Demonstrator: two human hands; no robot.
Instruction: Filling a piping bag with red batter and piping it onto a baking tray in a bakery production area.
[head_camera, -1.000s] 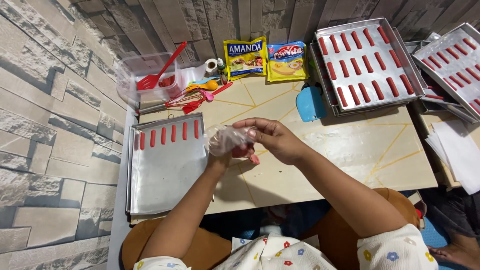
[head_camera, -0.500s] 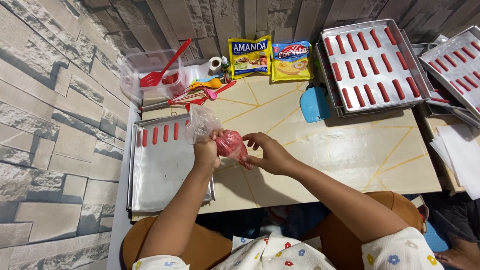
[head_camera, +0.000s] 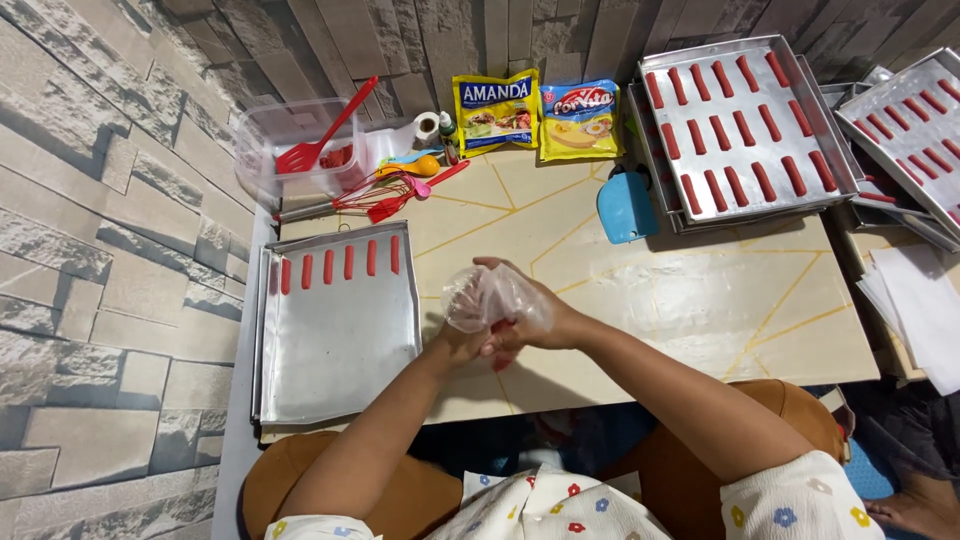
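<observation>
Clear plastic piping bag (head_camera: 482, 297) w/ red batter sits above the worktop (head_camera: 700, 300), right of the steel tray (head_camera: 340, 340). Left hand (head_camera: 462, 345) & right hand (head_camera: 530, 325) fingers clamped on it. Risk, imo: a hard squeeze could burst batter out the top, off-tray.

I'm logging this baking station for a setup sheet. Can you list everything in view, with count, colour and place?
piping bag: one, clear plastic with red filling, held over the table in both hands
near tray: one, silver, left of the hands, six red strips along its far edge
far trays: a stack, silver, far right, top one filled with red strips
side trays: at least one, silver, right edge, also with red strips
food packets: two, yellow, against the wall
plastic tub: one, clear, far left, red spatula inside
utensils: several, mostly red, beside the tub
scraper: one, blue, by the far trays
table: one, cream with yellow lines
left hand: under the bag
right hand: on the bag
</observation>
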